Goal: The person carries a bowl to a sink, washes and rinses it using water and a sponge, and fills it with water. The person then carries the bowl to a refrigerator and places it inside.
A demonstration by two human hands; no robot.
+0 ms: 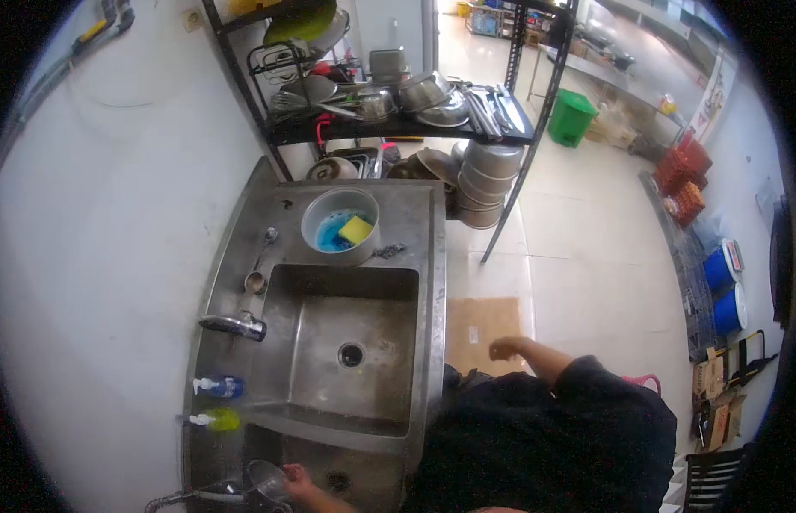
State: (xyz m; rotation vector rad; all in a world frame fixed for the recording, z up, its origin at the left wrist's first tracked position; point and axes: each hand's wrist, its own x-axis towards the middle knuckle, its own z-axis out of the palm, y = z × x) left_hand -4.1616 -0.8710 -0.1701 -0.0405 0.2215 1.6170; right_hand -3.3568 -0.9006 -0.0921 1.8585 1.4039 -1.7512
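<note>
Our left hand gripped a clear, round bowl over the wall-side edge of the left basin in the grey steel counter. Our right hand hung beyond the front edge; its closure we could not tell.

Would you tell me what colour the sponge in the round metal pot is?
The sponge is yellow; the head view shows it best.

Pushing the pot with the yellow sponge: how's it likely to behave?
The pot looks like rigid metal, so little flex. Blue liquid inside likely adds weight and could slosh. The wide shape suggests sliding before tipping.
</note>
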